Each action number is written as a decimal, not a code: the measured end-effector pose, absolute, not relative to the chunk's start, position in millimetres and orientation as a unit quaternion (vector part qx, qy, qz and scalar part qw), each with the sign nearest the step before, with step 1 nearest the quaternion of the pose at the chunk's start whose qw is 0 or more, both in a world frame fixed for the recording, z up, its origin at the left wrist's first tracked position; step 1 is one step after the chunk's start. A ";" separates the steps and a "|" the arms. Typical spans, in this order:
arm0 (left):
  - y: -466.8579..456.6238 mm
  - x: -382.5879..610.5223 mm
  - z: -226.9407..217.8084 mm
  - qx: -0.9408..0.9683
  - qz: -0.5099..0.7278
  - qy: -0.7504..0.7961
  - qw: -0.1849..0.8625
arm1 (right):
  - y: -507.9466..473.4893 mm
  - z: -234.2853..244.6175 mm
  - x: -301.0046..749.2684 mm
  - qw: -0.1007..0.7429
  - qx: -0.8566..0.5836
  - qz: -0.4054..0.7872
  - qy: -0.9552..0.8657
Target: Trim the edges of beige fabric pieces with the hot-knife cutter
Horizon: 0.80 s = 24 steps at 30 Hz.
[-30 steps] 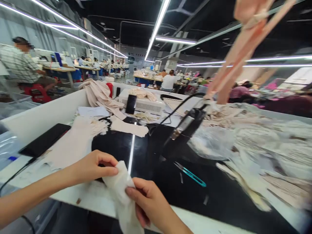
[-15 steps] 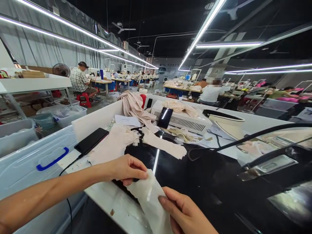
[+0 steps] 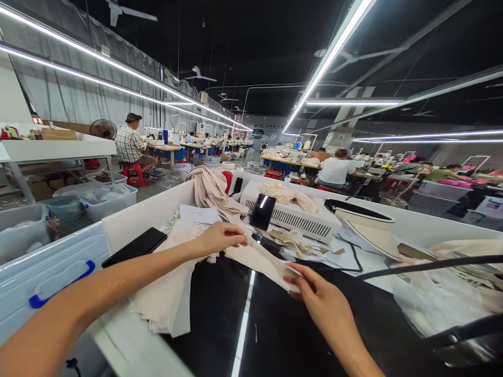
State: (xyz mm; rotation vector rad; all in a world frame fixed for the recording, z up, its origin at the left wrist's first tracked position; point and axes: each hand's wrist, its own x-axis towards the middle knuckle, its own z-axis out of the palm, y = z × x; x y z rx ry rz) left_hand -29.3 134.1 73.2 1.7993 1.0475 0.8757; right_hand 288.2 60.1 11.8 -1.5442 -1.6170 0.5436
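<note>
Stretched between my two hands is a narrow cream fabric piece (image 3: 271, 255). My left hand (image 3: 222, 236) pinches its far end. The near right end is gripped between the thumb and fingers of my right hand (image 3: 316, 288). Just beneath it, another cream fabric piece (image 3: 251, 263) lies on the glossy black surface (image 3: 291, 335); whether the two touch I cannot tell. Under my left forearm spreads a pile of cream fabric pieces (image 3: 167, 296), partly hidden by the arm.
A black phone (image 3: 135, 246) lies at the left, near a white paper slip (image 3: 199, 213). Behind are bundled beige fabric (image 3: 212, 191), an upright dark phone (image 3: 262, 211) and a white vented box (image 3: 291, 209). A cream visor (image 3: 365, 225) and black cable (image 3: 424, 266) are at the right.
Both hands have moved away from me, carrying the cream fabric piece from the near table edge to above the piece lying farther back. The camera view has also shifted.
</note>
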 end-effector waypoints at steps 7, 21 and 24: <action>175.3 -24.3 46.2 0.801 0.286 0.432 0.302 | 109.8 -14.3 300.2 0.341 -0.588 0.021 -0.733; 176.4 -43.6 23.8 0.890 0.163 0.393 0.165 | 109.0 -43.3 301.6 0.146 -0.562 -0.189 -0.792; 172.9 -45.3 27.4 0.892 0.152 0.396 0.155 | 105.4 -45.5 300.1 0.133 -0.567 -0.210 -0.785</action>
